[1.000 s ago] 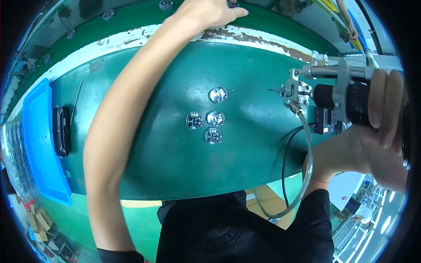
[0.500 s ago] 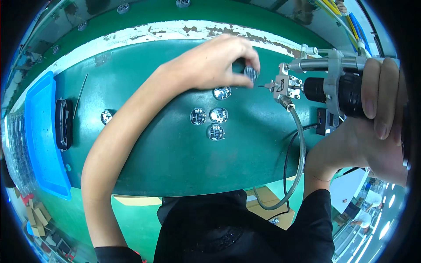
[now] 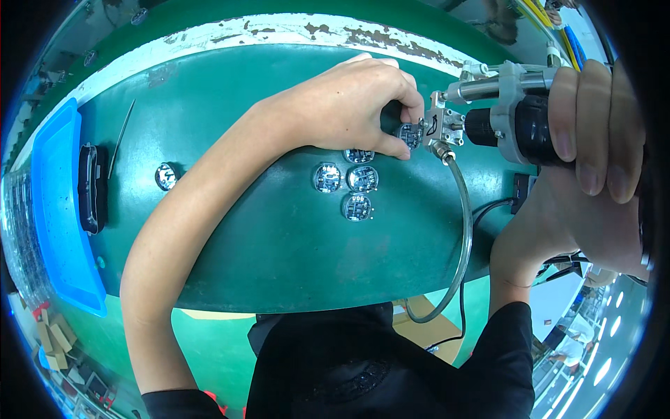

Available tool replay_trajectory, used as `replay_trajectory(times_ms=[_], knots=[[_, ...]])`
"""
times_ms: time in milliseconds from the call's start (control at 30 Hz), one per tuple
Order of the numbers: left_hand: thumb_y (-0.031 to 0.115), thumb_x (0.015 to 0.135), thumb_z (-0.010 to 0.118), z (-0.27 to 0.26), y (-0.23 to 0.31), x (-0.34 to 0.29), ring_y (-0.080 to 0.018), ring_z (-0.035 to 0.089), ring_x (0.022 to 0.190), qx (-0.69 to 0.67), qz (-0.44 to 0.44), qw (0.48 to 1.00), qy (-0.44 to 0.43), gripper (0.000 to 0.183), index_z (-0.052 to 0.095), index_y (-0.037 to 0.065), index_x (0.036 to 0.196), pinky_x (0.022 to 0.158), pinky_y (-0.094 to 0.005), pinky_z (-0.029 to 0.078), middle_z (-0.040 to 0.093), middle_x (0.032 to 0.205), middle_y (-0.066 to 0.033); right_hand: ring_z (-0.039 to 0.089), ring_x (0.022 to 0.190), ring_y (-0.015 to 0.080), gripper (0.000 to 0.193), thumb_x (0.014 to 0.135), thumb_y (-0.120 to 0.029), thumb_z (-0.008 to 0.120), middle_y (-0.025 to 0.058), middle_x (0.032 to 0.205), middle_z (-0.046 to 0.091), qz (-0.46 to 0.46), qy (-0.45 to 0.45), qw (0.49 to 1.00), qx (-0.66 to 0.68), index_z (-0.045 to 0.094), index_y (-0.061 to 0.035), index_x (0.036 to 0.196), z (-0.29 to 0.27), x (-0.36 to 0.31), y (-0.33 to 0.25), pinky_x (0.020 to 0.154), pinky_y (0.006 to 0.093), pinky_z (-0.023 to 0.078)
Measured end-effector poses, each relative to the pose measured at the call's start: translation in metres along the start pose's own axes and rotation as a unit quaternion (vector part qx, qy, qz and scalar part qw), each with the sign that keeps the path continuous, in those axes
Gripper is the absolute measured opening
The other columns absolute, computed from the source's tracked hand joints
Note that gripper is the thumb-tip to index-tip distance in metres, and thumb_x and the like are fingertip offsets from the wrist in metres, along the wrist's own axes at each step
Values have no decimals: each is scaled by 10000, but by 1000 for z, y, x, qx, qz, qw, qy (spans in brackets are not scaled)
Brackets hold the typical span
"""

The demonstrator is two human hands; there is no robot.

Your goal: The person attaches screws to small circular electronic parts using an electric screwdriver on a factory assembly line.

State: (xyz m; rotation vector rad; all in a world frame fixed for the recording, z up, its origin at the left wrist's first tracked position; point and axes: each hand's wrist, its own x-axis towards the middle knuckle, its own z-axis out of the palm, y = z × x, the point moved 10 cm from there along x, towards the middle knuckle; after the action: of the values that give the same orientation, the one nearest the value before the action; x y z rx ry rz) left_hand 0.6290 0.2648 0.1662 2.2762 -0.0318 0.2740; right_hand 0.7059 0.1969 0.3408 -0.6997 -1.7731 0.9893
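Note:
Between the thumb and fingers of my left hand [image 3: 352, 105] is a small round circuit module [image 3: 410, 135], partly covered by the fingertips. My right hand [image 3: 593, 150] wraps around the black barrel of a dispensing valve [image 3: 481, 127] with a metal block at its front. The valve's tip meets the edge of the held module; whether they touch I cannot tell. Beneath and beside my left hand lie several more round modules [image 3: 363, 179], one partly hidden by it. Another single module [image 3: 166, 177] rests left of my left forearm.
A clear hose [image 3: 465, 230] loops down from the valve past the table's front edge. At the left stand a blue tray [image 3: 66, 230] and a black case [image 3: 92, 188], with a thin rod [image 3: 122, 138] nearby. A small black box [image 3: 522, 190] sits at the right.
The dispensing valve in my right hand has come left, and its tip has closed the gap to the module. My left hand still pinches that module. The view has shifted slightly.

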Motion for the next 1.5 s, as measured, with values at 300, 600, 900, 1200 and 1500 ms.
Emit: replay_trajectory(times_ms=[300, 600, 900, 1200, 1500], knots=[[210, 752, 869, -1, 2, 1, -301, 585, 1053, -1, -1, 1000, 3, 345, 693, 15, 975, 996, -423, 451, 641, 1001, -90, 666, 809, 46, 180, 945, -248, 735, -82, 813, 657, 32, -142, 989, 13, 646, -193, 798, -3, 3, 10, 797, 240, 492], [203, 737, 878, -2, 0, 2, -312, 607, 1000, -12, 12, 1000, 10, 350, 683, 4, 949, 916, -420, 491, 646, 965, -100, 618, 815, 45, 302, 910, -341, 795, -67, 824, 615, -46, 42, 997, 37, 638, -110, 1024, 32, 24, 18, 792, 232, 463], [183, 743, 877, -6, 0, 3, -255, 591, 888, -29, 18, 999, 33, 328, 656, 6, 908, 843, -373, 480, 598, 859, -81, 619, 835, 57, 201, 991, -321, 699, -46, 875, 635, -85, -8, 996, 3, 638, -131, 1019, -10, -43, -41, 808, 237, 474], [169, 749, 873, -6, 2, 2, -257, 581, 862, -17, 36, 998, 44, 314, 646, 6, 891, 823, -379, 478, 589, 851, -84, 639, 837, 75, 332, 1019, -416, 657, -18, 882, 581, 5, 53, 999, -6, 609, -87, 1031, -2, -17, -3, 805, 262, 492], [149, 733, 880, -5, 1, 2, -257, 569, 858, -34, 29, 998, 48, 307, 657, 11, 892, 818, -382, 477, 578, 842, -79, 663, 857, 105, 505, 931, -448, 776, -10, 915, 621, -35, -20, 997, 65, 556, -56, 1162, -3, -10, 5, 823, 282, 508]])
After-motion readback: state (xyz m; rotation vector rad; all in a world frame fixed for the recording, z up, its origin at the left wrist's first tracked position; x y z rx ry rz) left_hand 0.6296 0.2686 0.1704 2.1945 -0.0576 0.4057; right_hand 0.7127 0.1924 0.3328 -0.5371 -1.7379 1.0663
